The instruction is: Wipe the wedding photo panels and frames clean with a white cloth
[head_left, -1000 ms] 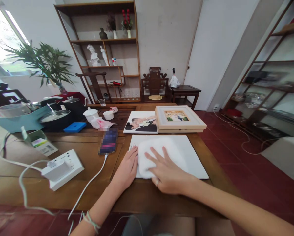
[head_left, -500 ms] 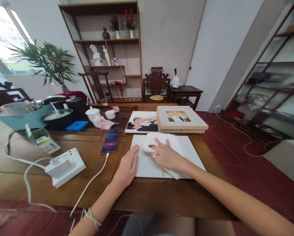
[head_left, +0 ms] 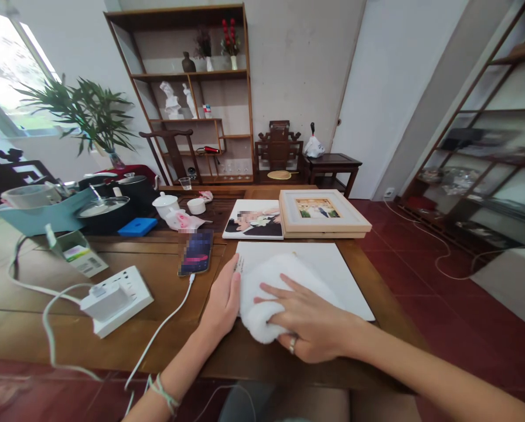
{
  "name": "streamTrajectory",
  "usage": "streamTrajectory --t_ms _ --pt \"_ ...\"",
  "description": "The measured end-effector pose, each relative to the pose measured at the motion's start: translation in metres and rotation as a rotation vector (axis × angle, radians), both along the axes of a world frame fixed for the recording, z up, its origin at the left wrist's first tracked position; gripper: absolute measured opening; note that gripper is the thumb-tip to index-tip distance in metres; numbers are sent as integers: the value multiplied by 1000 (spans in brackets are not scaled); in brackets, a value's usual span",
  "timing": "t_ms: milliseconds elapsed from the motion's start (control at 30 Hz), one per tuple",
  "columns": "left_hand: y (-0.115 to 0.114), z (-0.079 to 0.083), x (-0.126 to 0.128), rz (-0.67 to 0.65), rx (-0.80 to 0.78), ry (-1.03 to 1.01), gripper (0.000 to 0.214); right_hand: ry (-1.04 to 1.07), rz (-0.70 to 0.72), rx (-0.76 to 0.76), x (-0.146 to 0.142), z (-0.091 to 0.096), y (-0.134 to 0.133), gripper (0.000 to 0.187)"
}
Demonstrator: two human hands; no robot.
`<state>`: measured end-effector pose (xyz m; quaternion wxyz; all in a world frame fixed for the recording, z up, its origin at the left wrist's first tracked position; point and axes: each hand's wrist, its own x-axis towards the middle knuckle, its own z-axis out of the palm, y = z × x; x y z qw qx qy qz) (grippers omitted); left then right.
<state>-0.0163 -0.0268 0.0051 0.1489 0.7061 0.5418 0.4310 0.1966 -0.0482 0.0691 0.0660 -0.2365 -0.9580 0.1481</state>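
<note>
A white square board [head_left: 333,272] lies flat on the wooden table [head_left: 166,281] in front of me. A white cloth [head_left: 271,281] is bunched on its near left part. My right hand [head_left: 309,319] presses on the cloth with fingers spread flat over it. Beside it, my left hand [head_left: 221,302] rests open on the board's left edge and steadies it. Behind the board lie a photo print [head_left: 254,220] and a light wooden picture frame [head_left: 321,212].
A phone [head_left: 196,252] with a white cable lies left of the board. A white power strip [head_left: 115,299] and a small box [head_left: 75,252] sit further left. Pots [head_left: 106,208], a teapot [head_left: 164,205], a cup [head_left: 196,205] and a blue sponge [head_left: 135,225] stand behind. Shelves line the walls.
My right hand slid the cloth to the board's far edge, then pulled it back to the near left corner. The left hand stayed on the board's edge.
</note>
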Motion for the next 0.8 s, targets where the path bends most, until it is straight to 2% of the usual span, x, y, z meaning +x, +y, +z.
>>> streamTrajectory --t_ms 100,200,367,467,567,667,800 --pt "2 -3 2 -47 -30 153 48 -11 -164 -27 17 6 12 29" --pt "5 -6 3 -92 -2 271 42 -46 -265 15 17 7 39 22" --pt "8 -6 3 -99 74 348 36 -69 -266 46 -21 6 82 20" --pt "7 -5 3 -86 77 374 37 -79 -266 41 -50 9 95 21" --pt "6 -4 3 -99 76 372 38 -98 -316 32 -59 10 101 20" --pt "5 -4 3 -104 69 366 37 -121 -395 23 -42 9 104 25" --pt "4 -6 3 -104 67 375 38 -138 -505 29 9 6 103 22"
